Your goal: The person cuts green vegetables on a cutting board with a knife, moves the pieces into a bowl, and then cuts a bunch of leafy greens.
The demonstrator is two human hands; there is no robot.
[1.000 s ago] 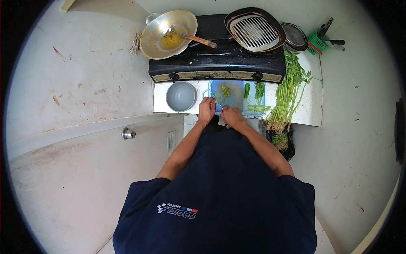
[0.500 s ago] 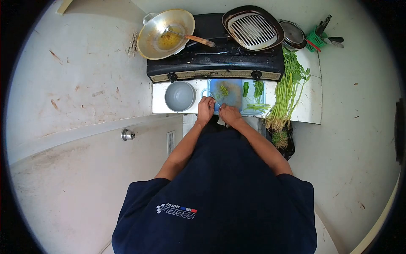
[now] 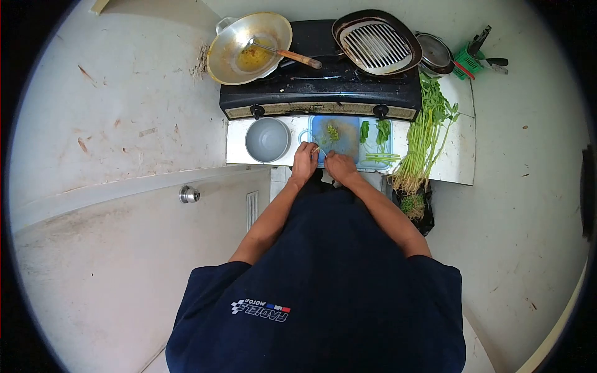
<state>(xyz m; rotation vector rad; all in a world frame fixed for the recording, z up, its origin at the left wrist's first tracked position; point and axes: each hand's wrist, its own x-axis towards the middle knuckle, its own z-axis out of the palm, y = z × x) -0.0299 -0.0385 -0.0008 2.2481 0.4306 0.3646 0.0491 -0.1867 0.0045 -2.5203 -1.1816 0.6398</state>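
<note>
My left hand (image 3: 304,160) and my right hand (image 3: 340,166) meet at the near edge of a blue cutting board (image 3: 348,140) on the white counter (image 3: 239,149). The left hand pinches a thin green stem (image 3: 317,149). The right hand is closed, seemingly on a small knife, but the blade is too small to make out. A small pile of chopped greens (image 3: 333,132) lies on the board. Cut leaves and stems (image 3: 378,144) lie on its right part.
A grey bowl (image 3: 267,140) stands left of the board. A bunch of long green stalks (image 3: 423,140) lies at the right, roots over a dark bag (image 3: 413,208). Behind is a black stove (image 3: 320,90) carrying a wok (image 3: 249,46) and a grill pan (image 3: 376,43).
Both hands stayed at the board's near edge with only small shifts; the stem between them has moved slightly. The view itself wobbled a little.
</note>
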